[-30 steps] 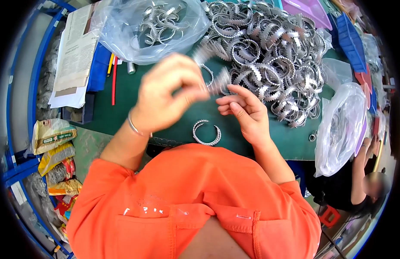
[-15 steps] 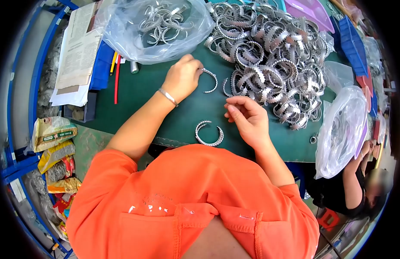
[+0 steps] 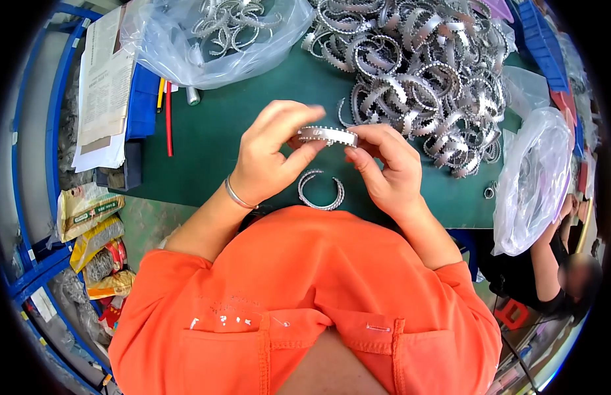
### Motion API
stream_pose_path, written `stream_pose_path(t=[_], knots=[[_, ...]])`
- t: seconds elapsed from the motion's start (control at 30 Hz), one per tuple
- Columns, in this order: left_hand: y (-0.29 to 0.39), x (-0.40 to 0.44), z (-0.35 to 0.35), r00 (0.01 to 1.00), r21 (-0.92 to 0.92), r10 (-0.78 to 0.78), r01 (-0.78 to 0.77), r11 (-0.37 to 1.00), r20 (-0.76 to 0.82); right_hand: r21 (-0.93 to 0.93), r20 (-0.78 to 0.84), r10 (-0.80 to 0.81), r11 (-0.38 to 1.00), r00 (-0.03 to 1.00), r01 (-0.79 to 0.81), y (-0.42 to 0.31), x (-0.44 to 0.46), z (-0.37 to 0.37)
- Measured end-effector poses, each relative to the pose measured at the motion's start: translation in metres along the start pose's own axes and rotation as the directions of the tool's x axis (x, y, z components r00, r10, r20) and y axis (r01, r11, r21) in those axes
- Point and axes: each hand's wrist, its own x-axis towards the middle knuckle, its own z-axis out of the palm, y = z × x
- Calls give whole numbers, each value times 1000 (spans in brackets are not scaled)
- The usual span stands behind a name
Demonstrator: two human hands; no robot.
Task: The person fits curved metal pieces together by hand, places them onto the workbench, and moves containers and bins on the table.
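Blue shelving (image 3: 50, 145) lines the far left of a workroom, with printed packets (image 3: 88, 212) stacked beside it. Next to the right, a newspaper (image 3: 108, 69) lies over white papers at a blue bin (image 3: 142, 108), beside a yellow pencil (image 3: 160, 95) and a red pencil (image 3: 169, 125) on a green table (image 3: 206, 135). A clear plastic bag (image 3: 220, 76) at the table's far side holds loose toothed metal bands (image 3: 236, 20).

At center, a worker in an orange shirt (image 3: 305, 263) has the left hand (image 3: 272, 148), a bracelet (image 3: 236, 196) at its wrist, curled about the left end of a silver band (image 3: 332, 136); its fingertips are blurred, and whether they grip cannot be told. The band is held level above the table. Nearer the worker, an open ring (image 3: 324, 207) lies flat on the tabletop. The right hand (image 3: 392, 161) pinches the band's right end between thumb and fingers.

Beyond it, to the far right, rises a heap of toothed rings (image 3: 427, 72). Small metal rings (image 3: 490, 191) lie near a second clear bag (image 3: 536, 178) at the right edge, close to another person's arm (image 3: 546, 263).
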Motion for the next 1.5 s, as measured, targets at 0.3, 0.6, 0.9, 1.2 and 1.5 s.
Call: stream_pose_path(t=[0.3, 0.6, 0.9, 1.2, 1.5], knots=[[-16, -15, 12, 907, -544, -321, 420, 726, 272, 33, -34, -123, 992, 992, 124, -5, -4, -2], [-5, -8, 5, 996, 26, 19, -21, 999, 93, -280, 60, -239, 928, 969, 246, 1, 4, -9], [-14, -10, 2, 944, -343, -254, 314, 885, 210, 394, -14, 225, 897, 974, -202, 12, -5, -10], [7, 0, -7, 994, -192, -42, 61, 979, 102, 19, -23, 20, 1000, 1000, -19, 5, -2, -9], [6, -2, -6, 963, -419, -135, 224, 880, 232, 480, 283, 451, 698, 847, -532, 7, -10, -6]])
